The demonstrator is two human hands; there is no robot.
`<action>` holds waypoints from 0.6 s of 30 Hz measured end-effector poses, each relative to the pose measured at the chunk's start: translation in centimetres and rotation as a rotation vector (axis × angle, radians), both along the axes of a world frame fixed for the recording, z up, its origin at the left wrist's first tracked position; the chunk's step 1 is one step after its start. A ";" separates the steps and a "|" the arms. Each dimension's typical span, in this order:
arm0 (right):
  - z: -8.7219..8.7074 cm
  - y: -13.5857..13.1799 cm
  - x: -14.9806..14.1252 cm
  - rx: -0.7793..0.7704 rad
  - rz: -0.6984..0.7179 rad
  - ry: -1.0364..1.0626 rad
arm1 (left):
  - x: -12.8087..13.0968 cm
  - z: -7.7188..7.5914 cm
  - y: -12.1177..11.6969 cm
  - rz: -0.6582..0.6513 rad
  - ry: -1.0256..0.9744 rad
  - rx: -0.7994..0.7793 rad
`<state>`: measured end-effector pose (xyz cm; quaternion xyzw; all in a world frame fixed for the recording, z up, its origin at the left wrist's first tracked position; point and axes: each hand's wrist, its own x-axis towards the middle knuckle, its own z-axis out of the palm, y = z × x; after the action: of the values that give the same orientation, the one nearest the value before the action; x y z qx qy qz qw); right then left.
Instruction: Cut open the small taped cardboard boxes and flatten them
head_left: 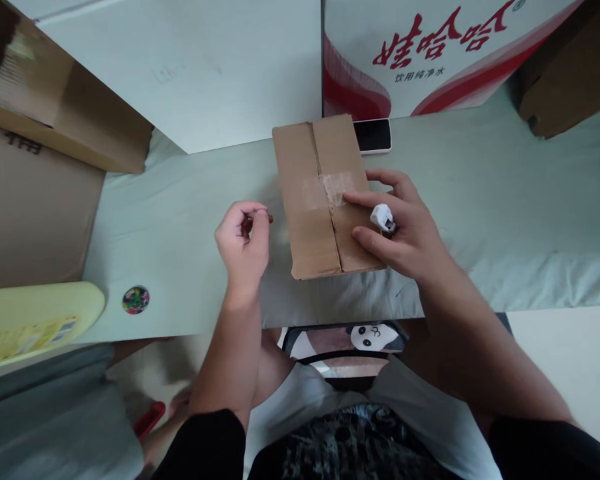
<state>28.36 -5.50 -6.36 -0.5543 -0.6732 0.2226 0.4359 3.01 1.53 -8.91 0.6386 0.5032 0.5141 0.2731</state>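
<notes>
A small brown cardboard box [310, 220] lies flat on the pale green table [505, 220], its flaps closed and a strip of clear tape [330, 189] across the seam. My right hand [405, 227] rests on the box's right side, fingers pressing the tape, with a small white object [383, 217] held in it. My left hand [244, 243] hovers just left of the box, fingers curled in a pinch around something small and dark that I cannot make out.
A black phone [373, 135] lies behind the box. A white and red printed carton [430, 53] stands at the back. Brown cartons [40, 167] sit at the left and far right [570, 73]. A round sticker [135, 299] and a yellow item [30, 320] lie near the table's front left.
</notes>
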 end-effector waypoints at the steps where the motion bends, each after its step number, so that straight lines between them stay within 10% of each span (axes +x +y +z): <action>1: 0.1 -0.1 -0.2 0.011 -0.014 -0.009 | 0.2 0.1 -0.1 -0.001 -0.024 0.110; 6: 0.1 -0.3 -0.8 0.092 -0.038 -0.003 | 0.5 0.0 -0.1 -0.160 -0.067 0.409; 18: 0.5 -0.1 -1.2 0.206 -0.123 -0.030 | 0.9 0.1 -1.4 -0.363 0.127 0.247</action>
<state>27.16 -5.58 -5.84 -0.5501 -0.6636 0.1165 0.4934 3.94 0.14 -8.83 0.7786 0.3294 0.4729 0.2484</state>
